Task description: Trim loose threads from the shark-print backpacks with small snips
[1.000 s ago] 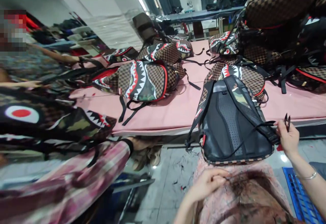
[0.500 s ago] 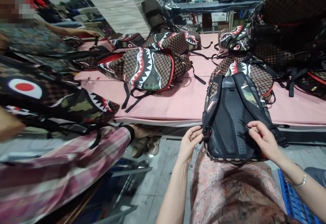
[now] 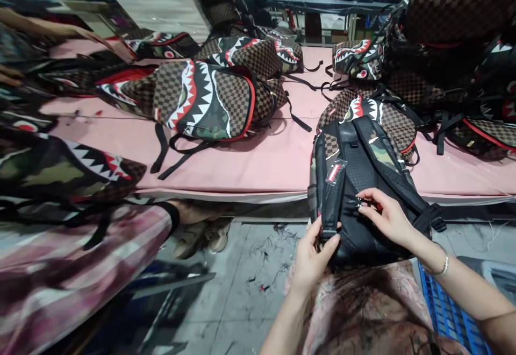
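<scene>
A backpack (image 3: 363,236) lies on my lap against the table edge, its black padded back and straps facing up. My left hand (image 3: 316,250) is closed on the lower end of its left shoulder strap (image 3: 331,210), by the buckle. A red label under clear plastic (image 3: 334,172) is on that strap. Over the back panel, my right hand (image 3: 382,215) is closed around small dark thread snips (image 3: 363,202), their tips pointing left toward the strap. The palm hides most of the snips.
Several checkered shark-mouth backpacks (image 3: 209,99) lie on the pink table (image 3: 242,169), with more piled at the right (image 3: 455,11). A co-worker in plaid (image 3: 100,258) sits at left with another backpack (image 3: 68,167). A blue crate (image 3: 447,306) stands at lower right.
My left hand has moved from the backpack's side edge onto the strap, which now lies further inward with its label showing. My right hand has shifted left with the snips. The view has turned right.
</scene>
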The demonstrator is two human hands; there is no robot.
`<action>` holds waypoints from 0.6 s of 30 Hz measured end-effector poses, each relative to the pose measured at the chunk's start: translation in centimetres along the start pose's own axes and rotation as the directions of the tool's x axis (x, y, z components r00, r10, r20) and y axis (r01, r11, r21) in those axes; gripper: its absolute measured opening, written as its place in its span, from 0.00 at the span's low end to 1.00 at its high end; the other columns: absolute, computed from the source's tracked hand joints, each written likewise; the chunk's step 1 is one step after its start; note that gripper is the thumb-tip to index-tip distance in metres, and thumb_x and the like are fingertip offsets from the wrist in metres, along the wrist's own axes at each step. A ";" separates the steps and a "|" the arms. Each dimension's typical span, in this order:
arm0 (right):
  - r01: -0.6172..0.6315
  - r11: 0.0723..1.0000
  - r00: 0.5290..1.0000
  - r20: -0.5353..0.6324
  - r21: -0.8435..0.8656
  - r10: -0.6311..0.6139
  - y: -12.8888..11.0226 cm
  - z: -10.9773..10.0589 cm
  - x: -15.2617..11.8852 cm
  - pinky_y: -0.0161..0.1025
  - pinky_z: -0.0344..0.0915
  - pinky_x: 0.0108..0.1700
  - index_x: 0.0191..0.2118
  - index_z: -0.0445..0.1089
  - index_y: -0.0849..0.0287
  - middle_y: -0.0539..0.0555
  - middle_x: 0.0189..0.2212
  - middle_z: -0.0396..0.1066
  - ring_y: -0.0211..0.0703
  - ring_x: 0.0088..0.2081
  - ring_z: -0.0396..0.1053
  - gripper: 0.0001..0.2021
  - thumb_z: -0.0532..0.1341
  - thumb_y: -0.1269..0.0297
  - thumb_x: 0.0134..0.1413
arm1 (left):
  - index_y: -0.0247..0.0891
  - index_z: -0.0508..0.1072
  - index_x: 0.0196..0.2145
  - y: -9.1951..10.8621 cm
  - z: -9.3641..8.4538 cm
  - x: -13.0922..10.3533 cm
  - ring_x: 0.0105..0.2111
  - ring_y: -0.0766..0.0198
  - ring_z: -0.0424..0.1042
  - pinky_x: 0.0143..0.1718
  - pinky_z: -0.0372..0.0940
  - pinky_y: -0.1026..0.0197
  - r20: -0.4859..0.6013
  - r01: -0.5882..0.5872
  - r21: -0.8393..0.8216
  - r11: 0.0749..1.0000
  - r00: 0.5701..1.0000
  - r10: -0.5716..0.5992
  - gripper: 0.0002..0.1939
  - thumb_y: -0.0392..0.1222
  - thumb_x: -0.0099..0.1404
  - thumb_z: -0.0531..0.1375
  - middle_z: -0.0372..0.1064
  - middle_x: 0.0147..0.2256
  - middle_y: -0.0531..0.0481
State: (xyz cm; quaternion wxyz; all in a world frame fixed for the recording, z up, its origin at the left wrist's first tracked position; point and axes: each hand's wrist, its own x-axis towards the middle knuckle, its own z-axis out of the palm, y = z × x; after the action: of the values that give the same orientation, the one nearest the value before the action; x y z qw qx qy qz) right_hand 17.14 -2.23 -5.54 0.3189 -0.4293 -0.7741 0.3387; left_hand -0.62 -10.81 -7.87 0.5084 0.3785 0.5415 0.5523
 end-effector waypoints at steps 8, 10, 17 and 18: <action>0.296 0.891 0.954 0.069 -0.343 -0.291 -0.9 0.7 -2.7 0.38 0.65 0.39 0.40 0.68 0.61 0.56 0.33 0.71 0.41 0.36 0.69 0.08 0.54 0.66 0.58 | 0.38 0.72 0.46 0.1 0.9 -0.1 0.45 0.58 0.68 0.49 0.61 0.58 -0.044 -0.043 0.185 0.982 0.998 0.052 0.20 0.38 0.54 0.60 0.72 0.43 0.48; 0.327 0.846 0.943 0.083 -0.421 -0.324 -1.1 0.9 -2.7 0.38 0.65 0.40 0.41 0.68 0.61 0.56 0.34 0.71 0.41 0.36 0.69 0.09 0.53 0.66 0.59 | 0.39 0.72 0.46 0.1 1.1 0.0 0.43 0.59 0.69 0.48 0.61 0.58 -0.047 -0.044 0.251 0.967 0.997 0.058 0.20 0.37 0.54 0.59 0.72 0.43 0.48; 0.418 0.787 0.905 0.129 -0.454 -0.405 -1.0 1.1 -1.8 0.36 0.64 0.37 0.40 0.69 0.61 0.56 0.33 0.72 0.40 0.35 0.68 0.10 0.53 0.65 0.59 | 0.37 0.73 0.44 -0.3 0.9 0.1 0.43 0.57 0.69 0.49 0.61 0.58 -0.025 -0.010 0.163 0.987 1.000 0.014 0.19 0.39 0.52 0.62 0.73 0.42 0.48; 0.433 0.781 0.898 0.139 -0.449 -0.418 -0.9 1.0 -1.6 0.36 0.63 0.37 0.40 0.70 0.61 0.56 0.33 0.72 0.40 0.35 0.68 0.10 0.53 0.65 0.59 | 0.37 0.74 0.43 -0.3 0.9 0.1 0.43 0.56 0.70 0.48 0.61 0.58 -0.034 0.008 0.130 0.992 0.999 -0.003 0.19 0.40 0.51 0.62 0.73 0.42 0.48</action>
State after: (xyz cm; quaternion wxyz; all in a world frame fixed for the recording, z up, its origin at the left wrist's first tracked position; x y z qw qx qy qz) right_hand 16.64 -4.29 -5.77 0.2613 -0.3023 -0.9142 0.0672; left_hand 0.27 -10.58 -8.07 0.4750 0.4000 0.5858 0.5208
